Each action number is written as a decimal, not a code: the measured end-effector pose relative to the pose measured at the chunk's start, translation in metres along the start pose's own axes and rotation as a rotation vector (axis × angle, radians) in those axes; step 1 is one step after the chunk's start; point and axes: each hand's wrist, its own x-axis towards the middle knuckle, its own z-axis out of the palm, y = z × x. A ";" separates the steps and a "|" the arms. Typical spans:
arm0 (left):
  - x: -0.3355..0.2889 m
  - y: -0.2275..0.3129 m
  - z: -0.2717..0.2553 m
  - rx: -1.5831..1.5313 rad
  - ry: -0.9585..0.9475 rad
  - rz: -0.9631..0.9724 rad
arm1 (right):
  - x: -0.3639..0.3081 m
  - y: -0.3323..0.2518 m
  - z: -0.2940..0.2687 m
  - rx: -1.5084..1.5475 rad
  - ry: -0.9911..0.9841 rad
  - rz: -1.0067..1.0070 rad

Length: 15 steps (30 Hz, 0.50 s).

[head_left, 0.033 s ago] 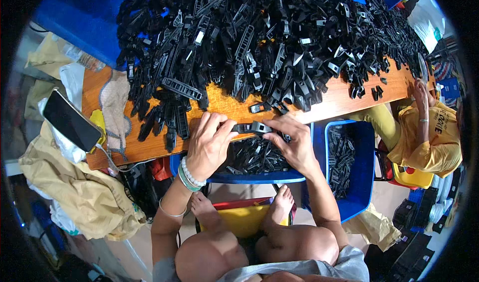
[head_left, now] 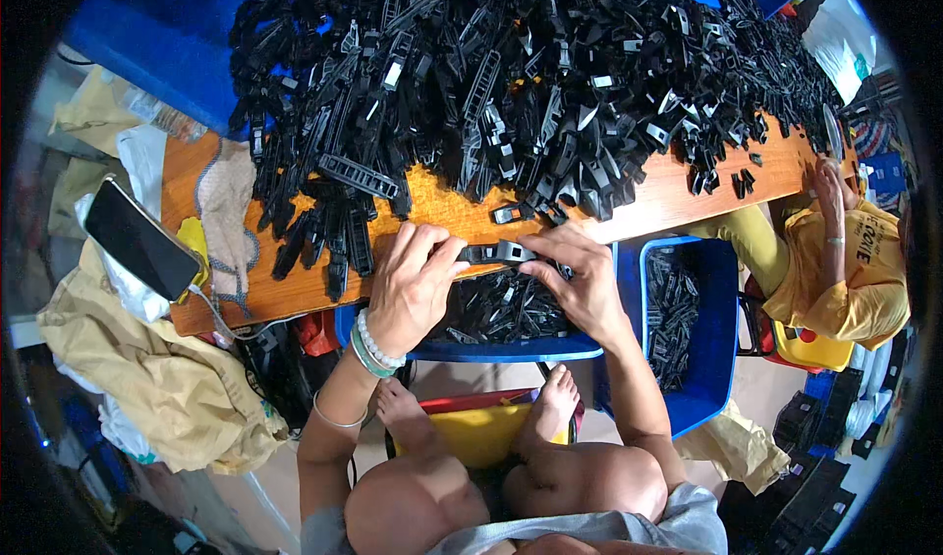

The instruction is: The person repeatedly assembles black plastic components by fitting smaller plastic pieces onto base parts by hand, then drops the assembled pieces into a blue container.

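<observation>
Between my two hands, at the table's near edge, is a long narrow black plastic part (head_left: 498, 252) with a raised, glossy square-holed piece on it. My left hand (head_left: 411, 280) is closed, pinching the part's left end between thumb and fingers. The right end sits in the closed grip of my right hand (head_left: 578, 278), its thumb below and fingers above. Just beyond my fingers lies a small black piece (head_left: 508, 214). A large heap of black plastic parts (head_left: 462, 83) covers the table behind, some of them slotted like ladders.
Below my hands, a blue bin (head_left: 511, 351) holds black parts; a second blue bin (head_left: 722, 359) stands to the right. A phone (head_left: 143, 239) with a cable lies left, by a cloth (head_left: 228, 192) on the wooden table (head_left: 648, 206). Another person in yellow (head_left: 835, 270) sits at the right.
</observation>
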 end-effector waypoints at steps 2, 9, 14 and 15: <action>0.002 -0.004 0.001 -0.004 0.007 0.014 | 0.005 0.002 -0.001 0.029 -0.043 0.005; 0.003 -0.009 0.006 -0.020 -0.011 0.084 | 0.010 -0.006 0.016 0.047 -0.068 0.015; 0.014 -0.001 -0.001 -0.170 0.093 -0.038 | 0.012 -0.005 -0.001 0.101 -0.119 -0.046; 0.017 -0.004 0.007 -0.156 0.110 -0.126 | 0.015 -0.010 -0.003 -0.009 -0.064 -0.012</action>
